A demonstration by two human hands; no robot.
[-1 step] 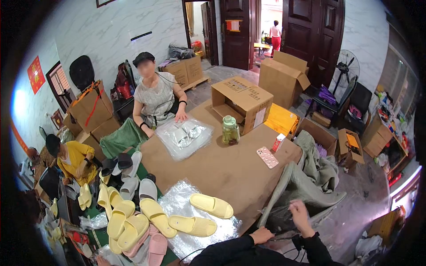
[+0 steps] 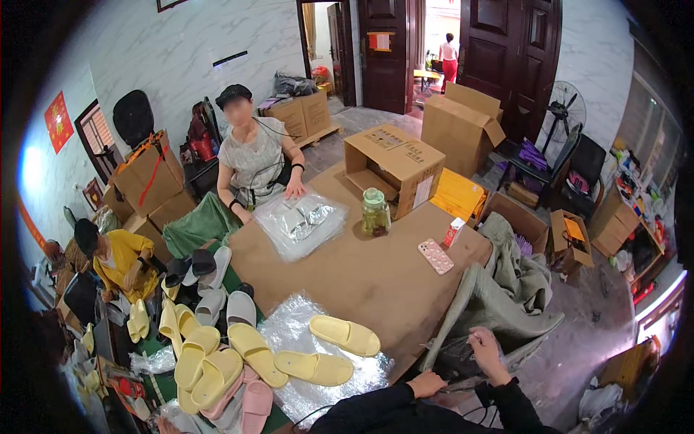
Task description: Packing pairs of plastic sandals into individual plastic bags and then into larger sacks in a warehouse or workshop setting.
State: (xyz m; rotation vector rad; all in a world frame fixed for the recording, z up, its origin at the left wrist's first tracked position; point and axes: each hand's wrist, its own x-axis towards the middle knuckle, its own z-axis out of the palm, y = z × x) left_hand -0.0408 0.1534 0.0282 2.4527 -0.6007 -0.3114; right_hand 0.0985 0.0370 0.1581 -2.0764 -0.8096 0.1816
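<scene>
My left hand [image 2: 428, 384] is closed low by the table's near right edge, next to the grey-green woven sack [image 2: 473, 304]. Whatever its fingers hold, if anything, is hidden. To its right, my right hand [image 2: 489, 356] hangs over the sack's opening with its fingers curled together; I cannot make out anything between them. Left of my hands, two yellow slippers, one slipper [image 2: 345, 335] behind the other slipper [image 2: 314, 368], lie on a clear plastic bag [image 2: 289, 405] at the table's near side.
More yellow, grey and pink slippers pile up at the left. Across the brown table [image 2: 311, 282], a seated co-worker rests a hand on clear plastic bags [image 2: 300, 224]. A green bottle [image 2: 375, 213], an open carton [image 2: 394, 148] and a pink phone [image 2: 436, 257] stand or lie there.
</scene>
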